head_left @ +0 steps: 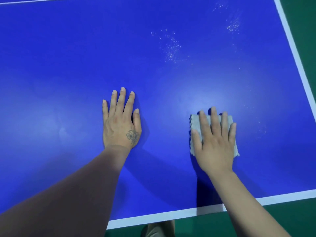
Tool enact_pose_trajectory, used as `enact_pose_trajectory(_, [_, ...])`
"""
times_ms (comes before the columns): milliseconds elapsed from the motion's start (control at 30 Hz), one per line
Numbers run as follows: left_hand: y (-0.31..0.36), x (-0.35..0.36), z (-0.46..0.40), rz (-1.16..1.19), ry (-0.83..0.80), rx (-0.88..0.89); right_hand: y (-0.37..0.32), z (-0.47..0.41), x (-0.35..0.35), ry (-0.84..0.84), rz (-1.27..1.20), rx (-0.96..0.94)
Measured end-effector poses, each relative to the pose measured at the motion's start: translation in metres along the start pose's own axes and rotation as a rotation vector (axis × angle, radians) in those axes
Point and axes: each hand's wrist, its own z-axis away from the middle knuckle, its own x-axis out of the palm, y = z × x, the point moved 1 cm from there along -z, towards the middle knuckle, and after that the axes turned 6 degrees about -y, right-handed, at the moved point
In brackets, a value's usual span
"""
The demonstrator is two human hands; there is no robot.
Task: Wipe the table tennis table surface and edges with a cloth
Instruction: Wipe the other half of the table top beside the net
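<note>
1. Table point(68, 65) lies under both hands, mid-wipe.
2. Left hand point(120, 124) rests flat, fingers spread, bracing.
3. Right hand point(215, 142) presses the cloth point(196, 124) flat.
4. Specks point(171, 47) beyond the right hand likely need the next stroke.

The left hand point(120, 124) carries a small flower tattoo on its back (near the thumb side), and a snug brown sleeve point(71, 194) covers that arm to the wrist. The right hand point(215, 142) and forearm are bare.
</note>
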Motion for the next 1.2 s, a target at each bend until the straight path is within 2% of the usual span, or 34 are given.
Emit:
enact_pose_trajectory(167, [0.000, 0.000, -0.001, -0.015, 0.009, 0.008, -0.045, -0.080, -0.004, 0.045, -0.080, 0.069])
enact_pose_trajectory(367, [0.002, -0.001, -0.001, -0.003, 0.037, 0.004, -0.111, -0.090, -0.005, 0.048, -0.054, -0.141])
enact_pose_trajectory(633, [0.007, -0.006, -0.009, 0.010, 0.067, -0.050, -0.082, -0.049, -0.003, -0.018, -0.041, -0.294])
enact_pose_trajectory(867, [0.016, -0.016, -0.091, 0.035, 0.175, -0.115, -0.047, -0.092, -0.013, 0.015, -0.064, -0.140])
enact_pose_trajectory(1067, [0.020, -0.008, -0.171, 0.020, 0.055, -0.126, -0.054, -0.172, -0.022, 0.064, -0.102, 0.084])
enact_pose_trajectory(1200, [0.021, 0.003, -0.190, -0.028, 0.007, -0.140, -0.089, -0.203, -0.025, 0.071, -0.113, 0.100])
